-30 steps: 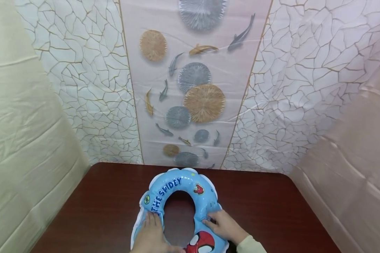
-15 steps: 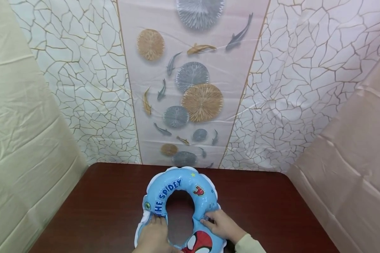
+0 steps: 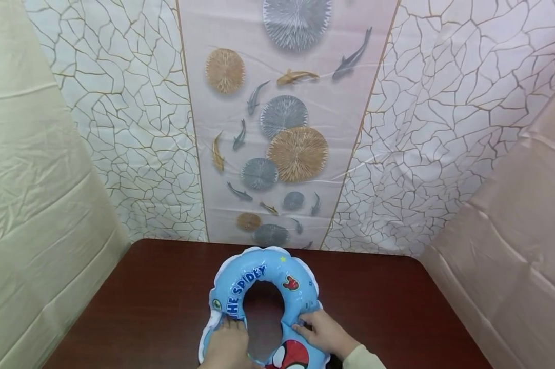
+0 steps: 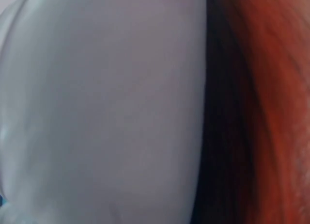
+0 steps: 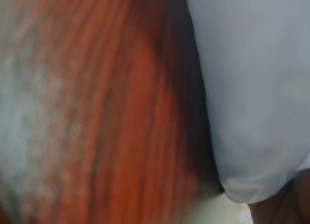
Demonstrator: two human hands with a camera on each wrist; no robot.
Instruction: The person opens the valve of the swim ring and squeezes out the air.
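Observation:
A blue inflatable swim ring [image 3: 300, 277] with a white scalloped edge, "THE SPIDEY" lettering and a red masked face lies at the near middle of the table in the head view. My left hand [image 3: 229, 341] presses down on its left side, the fingertips sunk into a crease and the thumb toward the hole. On the right side, my right hand [image 3: 325, 330] pinches the ring between thumb and bent fingers. Both wrist views are filled by a pale bulging surface, likely the ring's white underside [image 4: 106, 107], beside the reddish-brown tabletop. The ring's near end is cut off.
The dark wooden table [image 3: 383, 297] has rounded far corners. Behind it hangs a patterned cloth backdrop [image 3: 286, 148] with printed fish and discs. Beige cloth walls [image 3: 42, 215] slope up on both sides.
My left hand has slid slightly right and pressed deeper, creasing and narrowing the ring's left side. The right hand keeps its pinch almost in place.

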